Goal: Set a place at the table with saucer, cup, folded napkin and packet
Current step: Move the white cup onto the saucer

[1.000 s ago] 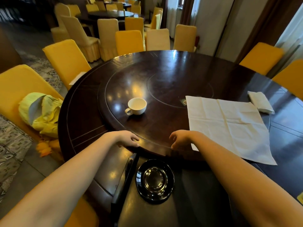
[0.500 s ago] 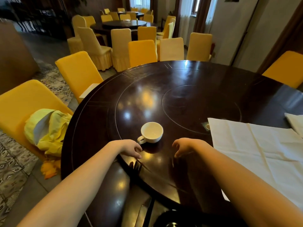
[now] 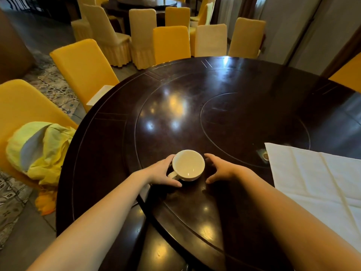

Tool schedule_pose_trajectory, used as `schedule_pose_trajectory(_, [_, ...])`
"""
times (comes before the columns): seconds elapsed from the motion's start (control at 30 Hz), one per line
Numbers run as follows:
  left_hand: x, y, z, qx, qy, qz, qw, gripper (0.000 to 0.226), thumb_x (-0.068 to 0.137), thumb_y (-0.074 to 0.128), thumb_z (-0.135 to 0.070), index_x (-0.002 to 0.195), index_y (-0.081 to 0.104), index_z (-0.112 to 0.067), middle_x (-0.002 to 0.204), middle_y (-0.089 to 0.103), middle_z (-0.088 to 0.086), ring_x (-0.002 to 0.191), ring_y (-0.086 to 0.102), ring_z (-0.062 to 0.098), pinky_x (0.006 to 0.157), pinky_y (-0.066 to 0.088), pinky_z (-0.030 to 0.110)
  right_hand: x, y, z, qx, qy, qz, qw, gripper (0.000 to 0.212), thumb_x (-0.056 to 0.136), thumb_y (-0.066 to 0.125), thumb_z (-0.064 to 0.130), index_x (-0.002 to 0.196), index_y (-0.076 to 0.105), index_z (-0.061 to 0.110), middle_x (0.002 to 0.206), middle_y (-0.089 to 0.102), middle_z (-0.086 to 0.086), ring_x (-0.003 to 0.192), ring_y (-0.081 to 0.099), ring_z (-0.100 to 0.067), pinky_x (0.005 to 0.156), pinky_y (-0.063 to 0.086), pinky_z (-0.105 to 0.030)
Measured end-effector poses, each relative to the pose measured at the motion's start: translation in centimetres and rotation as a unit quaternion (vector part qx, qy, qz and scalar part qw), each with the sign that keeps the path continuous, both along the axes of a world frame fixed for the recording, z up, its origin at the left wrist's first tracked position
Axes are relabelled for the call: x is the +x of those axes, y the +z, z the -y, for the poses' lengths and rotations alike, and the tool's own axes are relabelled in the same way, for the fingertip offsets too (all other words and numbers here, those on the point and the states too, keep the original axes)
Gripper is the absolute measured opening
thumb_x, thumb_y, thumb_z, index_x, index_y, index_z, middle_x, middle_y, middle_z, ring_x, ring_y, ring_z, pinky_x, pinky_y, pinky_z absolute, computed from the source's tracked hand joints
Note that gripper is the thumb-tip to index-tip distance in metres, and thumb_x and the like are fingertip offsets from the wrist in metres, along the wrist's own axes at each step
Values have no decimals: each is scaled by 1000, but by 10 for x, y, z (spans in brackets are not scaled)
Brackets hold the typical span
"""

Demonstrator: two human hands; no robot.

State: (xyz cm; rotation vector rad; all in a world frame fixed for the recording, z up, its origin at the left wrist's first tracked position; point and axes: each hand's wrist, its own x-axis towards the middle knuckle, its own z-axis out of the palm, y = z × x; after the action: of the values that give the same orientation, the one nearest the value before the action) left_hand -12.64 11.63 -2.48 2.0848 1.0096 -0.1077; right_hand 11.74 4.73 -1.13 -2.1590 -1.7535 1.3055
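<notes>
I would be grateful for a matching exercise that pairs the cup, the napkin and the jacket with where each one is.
Things:
1. cup
2. napkin
3. jacket

Places:
A. draped on a yellow chair
B. between the left hand and the right hand
C. spread flat on the right side of the table

Pairs: 1-B, 2-C, 3-A

The napkin [image 3: 316, 184] ran off the right edge. A small flat item [image 3: 262, 154] at its corner was too small to identify. The left hand [image 3: 161, 173] hid the left wall of the cup [image 3: 188, 166]. Whether the right hand [image 3: 220, 169] touched the cup was unclear. The frame cut the worktop [image 3: 224, 90] at right and below.
</notes>
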Motion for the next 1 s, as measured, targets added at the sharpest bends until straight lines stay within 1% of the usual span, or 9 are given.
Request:
schedule_pose_trajectory(0.1, [3, -15, 5, -22, 23, 91, 995, 109, 60, 83, -48, 143, 16, -28, 146, 32, -7, 135, 31, 13, 115, 25, 35, -2, -7, 0, 24, -4, -41, 999, 111, 67, 82, 25, 149, 6, 29, 157, 15, -2, 144, 14, -25, 116, 21, -48])
schedule_pose_trajectory(0.2, [8, -25, 9, -33, 56, 153, 986, 102, 61, 86, -37, 138, 19, -34, 136, 31, -15, 129, 31, 5, 107, 24, 24, -4, -14, 2, 44, -15, -103, 994, 111, 67, 83, 20, 148, 8, 27, 155, 17, 0, 142, 16, -18, 113, 21, -33])
schedule_pose_trajectory(0.3, [11, -34, 11, -25, 97, 178, 979, 104, 61, 87, -30, 141, 21, -25, 136, 35, -10, 127, 34, 8, 105, 27, 24, -10, -20, 3, 75, -13, -161, 984, 101, 67, 83, 13, 143, 19, 27, 139, 32, 8, 133, 27, -9, 101, 26, -16])
schedule_pose_trajectory(0.37, [13, -36, 14, -14, 116, 196, 974, 100, 61, 87, -28, 139, 24, -25, 132, 37, -12, 124, 37, 7, 99, 30, 21, -15, -24, 4, 104, -18, -177, 979, 95, 67, 83, 12, 140, 24, 26, 130, 36, 13, 126, 34, -5, 93, 31, -8])
schedule_pose_trajectory(0.5, [13, -35, 19, -12, 134, 216, 967, 92, 62, 86, -27, 132, 28, -33, 126, 40, -15, 115, 39, 2, 82, 29, 5, -18, -31, 9, 138, -39, -184, 972, 88, 67, 83, 16, 135, 29, 30, 129, 42, 12, 122, 39, -4, 95, 31, -15])
schedule_pose_trajectory(0.67, [10, -27, 23, -12, 138, 204, 969, 97, 61, 87, -27, 139, 28, -27, 132, 43, -8, 118, 39, 7, 96, 31, 24, -22, -24, 18, 134, -49, -200, 969, 86, 69, 81, 11, 132, 28, 35, 124, 42, 14, 119, 41, -5, 86, 36, -9])
schedule_pose_trajectory(0.77, [10, -17, 29, -4, 143, 198, 970, 99, 60, 87, -26, 140, 29, -25, 128, 41, -11, 119, 37, 8, 99, 29, 27, -24, -16, 29, 128, -60, -227, 964, 86, 70, 79, 5, 134, 28, 30, 121, 44, 16, 117, 43, -8, 85, 42, -13])
schedule_pose_trajectory(0.9, [11, -3, 47, -22, 135, 216, 967, 98, 61, 87, -22, 140, 29, -24, 132, 42, -8, 122, 38, 10, 100, 31, 29, -24, 0, 47, 151, -58, -222, 962, 87, 70, 79, 6, 139, 28, 23, 127, 42, 9, 121, 41, -11, 100, 38, -27])
schedule_pose_trajectory(1.0, [14, 12, 67, -11, 124, 225, 966, 96, 61, 87, -20, 138, 31, -24, 136, 43, -3, 123, 40, 12, 101, 33, 29, -24, 16, 69, 166, -49, -211, 962, 86, 71, 78, 6, 139, 28, 22, 128, 41, 7, 121, 40, -12, 102, 37, -29])
